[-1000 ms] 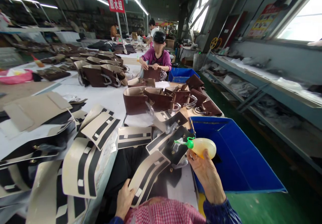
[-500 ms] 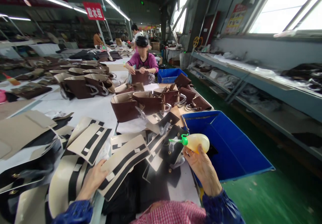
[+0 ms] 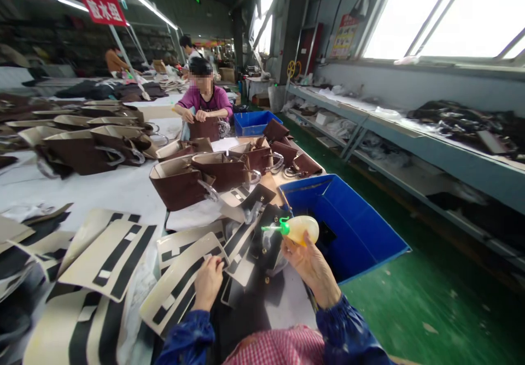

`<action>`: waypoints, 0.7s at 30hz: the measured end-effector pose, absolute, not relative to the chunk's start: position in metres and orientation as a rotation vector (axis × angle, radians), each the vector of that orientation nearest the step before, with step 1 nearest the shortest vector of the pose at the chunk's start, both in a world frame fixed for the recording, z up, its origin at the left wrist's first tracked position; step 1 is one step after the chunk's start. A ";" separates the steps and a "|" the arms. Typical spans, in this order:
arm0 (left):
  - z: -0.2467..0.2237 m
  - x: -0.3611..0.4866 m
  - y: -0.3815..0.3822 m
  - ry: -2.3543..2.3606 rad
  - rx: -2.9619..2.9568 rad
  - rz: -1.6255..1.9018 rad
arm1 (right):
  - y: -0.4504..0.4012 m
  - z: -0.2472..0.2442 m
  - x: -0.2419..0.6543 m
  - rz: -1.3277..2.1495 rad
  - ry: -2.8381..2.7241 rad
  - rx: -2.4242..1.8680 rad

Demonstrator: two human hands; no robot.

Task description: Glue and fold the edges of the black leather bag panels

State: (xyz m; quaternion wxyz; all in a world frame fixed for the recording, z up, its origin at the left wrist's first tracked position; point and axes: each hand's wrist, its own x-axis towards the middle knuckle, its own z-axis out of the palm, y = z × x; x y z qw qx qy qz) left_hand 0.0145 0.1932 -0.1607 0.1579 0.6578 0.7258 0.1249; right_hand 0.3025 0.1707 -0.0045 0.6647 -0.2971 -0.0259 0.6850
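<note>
My right hand (image 3: 314, 272) is wrapped round a squeeze bottle (image 3: 304, 229) of yellowish liquid. The bottle lies sideways, its green nozzle pointing left. Over the upper right part of a cream panel with black strips (image 3: 180, 288), my left hand (image 3: 207, 283) has its fingers bent together in a pinch by a small white tab. What is between those fingertips, if anything, is too small to make out. Similar cream panels (image 3: 107, 258) overlap to the left. Black pieces with metal snaps (image 3: 270, 250) lie under and beyond the bottle.
A blue bin (image 3: 361, 234) stands at the table's right edge. Brown bags (image 3: 180, 184) stand in rows farther up the table. Across from me a co-worker (image 3: 203, 100) handles a brown bag, near another blue bin (image 3: 256, 123). A long shelf bench (image 3: 394, 124) runs along the right wall.
My left hand has left the cream panel's left edge and moved right, up to its far end. The bottle stays in my right hand. My view has turned right.
</note>
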 end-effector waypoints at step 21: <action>-0.199 0.084 0.281 1.939 2.088 -0.116 | 0.174 -0.043 0.301 1.605 -0.073 -0.750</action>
